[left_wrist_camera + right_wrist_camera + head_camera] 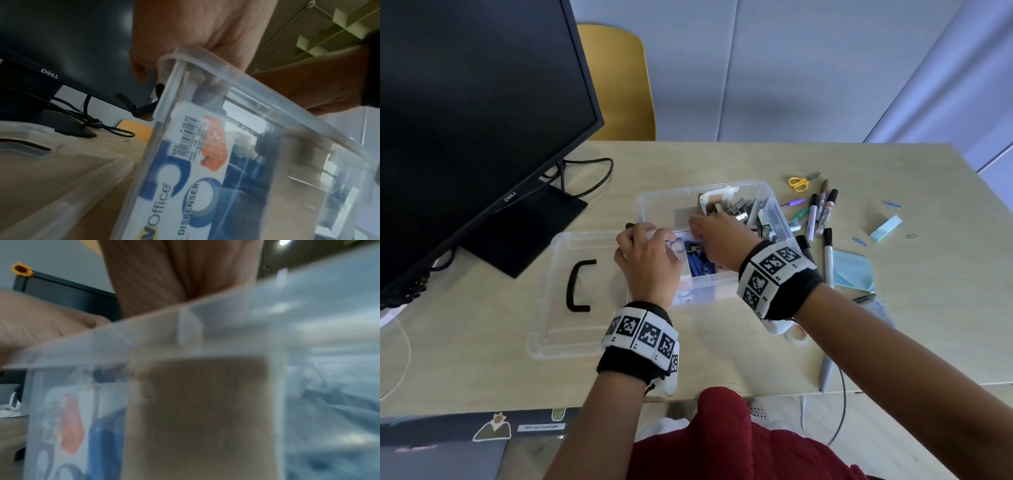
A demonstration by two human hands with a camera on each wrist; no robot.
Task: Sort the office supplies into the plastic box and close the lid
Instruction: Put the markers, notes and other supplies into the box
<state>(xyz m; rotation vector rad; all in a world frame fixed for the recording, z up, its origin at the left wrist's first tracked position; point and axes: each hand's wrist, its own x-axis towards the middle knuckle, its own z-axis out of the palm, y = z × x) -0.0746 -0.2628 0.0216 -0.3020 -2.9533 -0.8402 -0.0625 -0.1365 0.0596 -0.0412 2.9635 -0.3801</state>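
The clear plastic box (654,202) stands mid-table, with staples, clips and a blue tape dispenser package (185,164) inside. My left hand (650,234) grips the box's near-left corner, fingers curled over the rim (185,56). My right hand (700,228) reaches down into the box over the package; its fingertips are hidden behind the blurred box wall (205,402). The clear lid (544,329) with a black handle (578,286) lies flat left of the box. Several markers (822,212), yellow scissors (798,183), a grey pen (827,370) and a tape roll (797,334) lie outside it.
A black monitor (465,120) with cables stands at the left, close to the lid. Blue sticky notes (854,270), a pale blue eraser (886,228) and small clips (892,204) lie on the right. A yellow chair (619,85) is behind the table.
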